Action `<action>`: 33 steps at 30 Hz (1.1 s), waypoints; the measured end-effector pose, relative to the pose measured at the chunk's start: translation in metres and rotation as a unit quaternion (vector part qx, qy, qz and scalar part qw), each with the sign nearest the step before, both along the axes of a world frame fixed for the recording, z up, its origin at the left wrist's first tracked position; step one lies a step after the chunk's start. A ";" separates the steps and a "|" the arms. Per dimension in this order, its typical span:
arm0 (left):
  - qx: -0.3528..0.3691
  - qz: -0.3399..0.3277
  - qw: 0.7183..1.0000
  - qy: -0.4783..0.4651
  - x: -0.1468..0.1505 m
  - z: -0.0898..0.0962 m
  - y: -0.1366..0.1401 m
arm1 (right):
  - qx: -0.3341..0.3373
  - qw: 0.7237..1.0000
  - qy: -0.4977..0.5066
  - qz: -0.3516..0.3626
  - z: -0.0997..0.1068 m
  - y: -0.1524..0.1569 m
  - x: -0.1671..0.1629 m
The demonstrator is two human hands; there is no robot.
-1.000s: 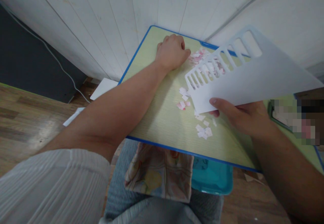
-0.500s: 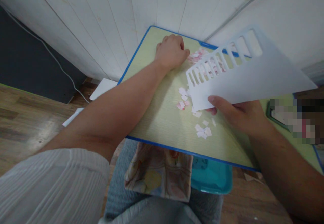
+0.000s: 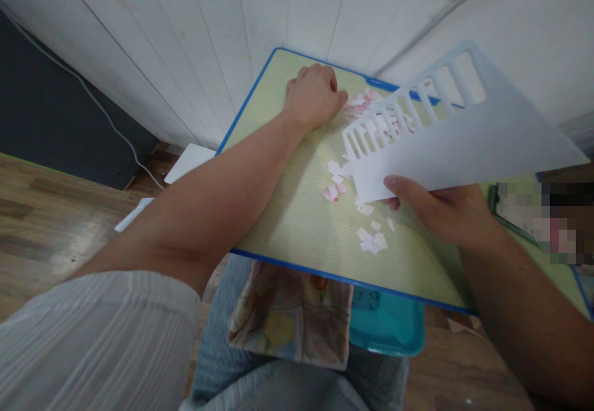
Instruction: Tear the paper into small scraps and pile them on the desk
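Observation:
My right hand grips a stiff white sheet by its lower edge, thumb on top and fingertips beneath. A row of rounded slots, growing larger toward the right, runs along the sheet's far side. The sheet is held over the pale yellow-green table. On the table's far left part rests my left hand, its fingers curled in and its thumb beside a heap of pink and white paper scraps. Through the slots more scraps show. Smaller groups of paper scraps lie nearer the front edge.
The blue-rimmed table stands against a white panelled wall. Below its front edge are a patterned cloth on my lap and a turquoise basin. A dark-edged object, partly pixelated, lies at right. White boards sit on the floor at left.
The white sheet and my right hand have shifted very slightly to the right. My left hand stays in place.

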State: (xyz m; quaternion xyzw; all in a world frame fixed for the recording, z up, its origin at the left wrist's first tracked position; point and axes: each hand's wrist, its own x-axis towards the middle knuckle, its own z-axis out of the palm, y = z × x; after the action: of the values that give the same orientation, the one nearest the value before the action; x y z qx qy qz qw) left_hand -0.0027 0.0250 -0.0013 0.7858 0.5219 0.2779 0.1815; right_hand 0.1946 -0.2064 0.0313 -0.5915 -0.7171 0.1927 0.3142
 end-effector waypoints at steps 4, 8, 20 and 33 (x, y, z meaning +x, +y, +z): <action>0.008 0.010 1.000 -0.004 0.001 -0.001 -0.001 | -0.011 1.000 -0.007 0.013 0.004 0.000 0.002; 0.014 0.012 1.000 0.011 0.002 0.000 -0.001 | -0.007 1.000 0.010 -0.008 0.004 -0.003 0.005; 0.002 0.015 1.000 -0.016 0.003 0.000 -0.002 | 0.019 0.999 0.034 -0.026 0.011 0.004 0.009; 0.007 0.000 1.000 -0.010 0.001 -0.002 -0.001 | -0.005 1.000 0.013 -0.022 0.012 -0.002 0.015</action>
State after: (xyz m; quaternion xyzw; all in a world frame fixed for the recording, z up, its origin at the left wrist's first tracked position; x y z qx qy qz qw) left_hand -0.0018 0.0242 -0.0032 0.7841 0.5182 0.2895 0.1810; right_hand 0.2093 -0.2087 0.0429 -0.6064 -0.6985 0.1972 0.3248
